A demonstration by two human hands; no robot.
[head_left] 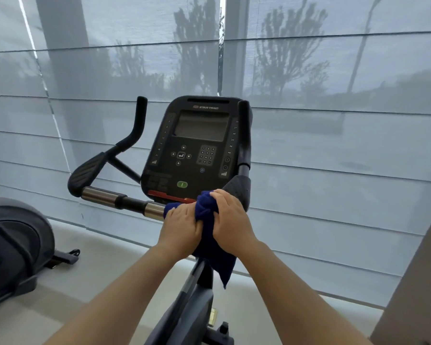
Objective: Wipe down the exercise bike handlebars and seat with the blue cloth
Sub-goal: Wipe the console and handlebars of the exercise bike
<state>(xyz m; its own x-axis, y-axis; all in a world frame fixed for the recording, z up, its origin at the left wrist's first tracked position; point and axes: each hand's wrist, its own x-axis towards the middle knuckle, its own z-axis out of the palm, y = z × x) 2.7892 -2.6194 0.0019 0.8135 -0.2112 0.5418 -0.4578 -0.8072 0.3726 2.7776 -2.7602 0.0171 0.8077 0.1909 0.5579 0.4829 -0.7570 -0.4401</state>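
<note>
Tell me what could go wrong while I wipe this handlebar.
The left hand and right hand bunch the cloth just below the console; a slip upward might press its green button. The cloth's loose tail hangs by the frame and could snag.

Second cardio machine [13,245] parked lower left on the pale floor [67,307], sheer grey blinds [334,170] across the whole back, tree silhouettes [291,46] showing through up top.
</note>
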